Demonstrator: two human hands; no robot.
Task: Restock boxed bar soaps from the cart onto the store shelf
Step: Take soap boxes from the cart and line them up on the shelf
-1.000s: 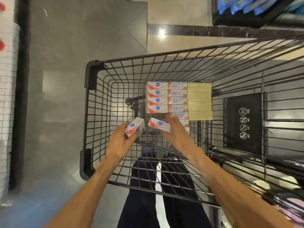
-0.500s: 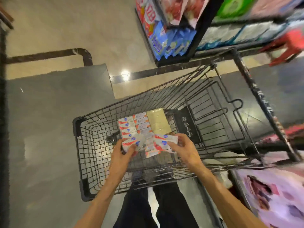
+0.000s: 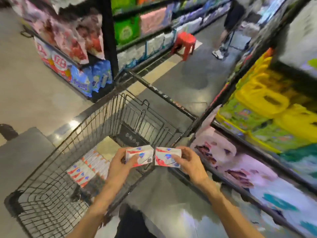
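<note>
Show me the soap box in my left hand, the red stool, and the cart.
Left soap box (image 3: 139, 156): head view, printed front face.
Red stool (image 3: 185, 38): head view, seat top.
Cart (image 3: 96, 117): head view, wire side wall.

A store aisle is seen from above, with a glossy floor (image 3: 39, 86) of beige and grey tiles on which a ceiling light is mirrored as a bright spot (image 3: 73, 123). Black-framed shelving (image 3: 107, 40) is stocked with bagged goods in pink, green and blue (all blurred). To the right, yellow jugs (image 3: 267, 98) are stacked on a lower rack. A red plastic stool (image 3: 185, 43) is set further down the aisle, near another person's legs (image 3: 224, 38).
</note>
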